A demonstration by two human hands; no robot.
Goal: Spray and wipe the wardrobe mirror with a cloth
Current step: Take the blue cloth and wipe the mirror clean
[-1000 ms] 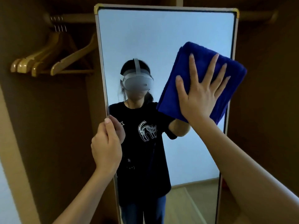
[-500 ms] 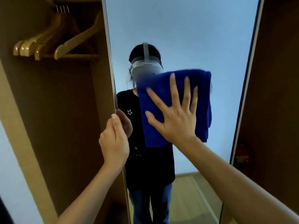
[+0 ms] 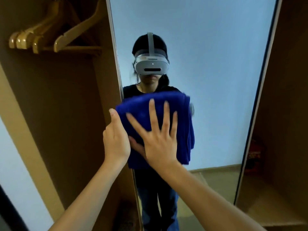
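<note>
The tall wardrobe mirror (image 3: 216,64) fills the middle of the view, its thin metal frame running down both sides. A folded blue cloth (image 3: 183,114) lies flat against the glass near the left edge. My right hand (image 3: 158,139) presses it there with straight, spread fingers. My left hand (image 3: 115,139) grips the mirror's left edge, thumb up along the frame and fingers curled behind it. The mirror reflects a person in a dark shirt wearing a headset. No spray bottle is in view.
Several wooden hangers (image 3: 50,35) hang at the upper left inside the brown wardrobe (image 3: 66,114). A wardrobe panel (image 3: 286,97) stands right of the mirror, with a red object (image 3: 254,154) low beside it.
My right hand has swept the cloth from the upper right of the glass down and left to the left edge. My left hand has kept its grip on the frame. The view has come closer.
</note>
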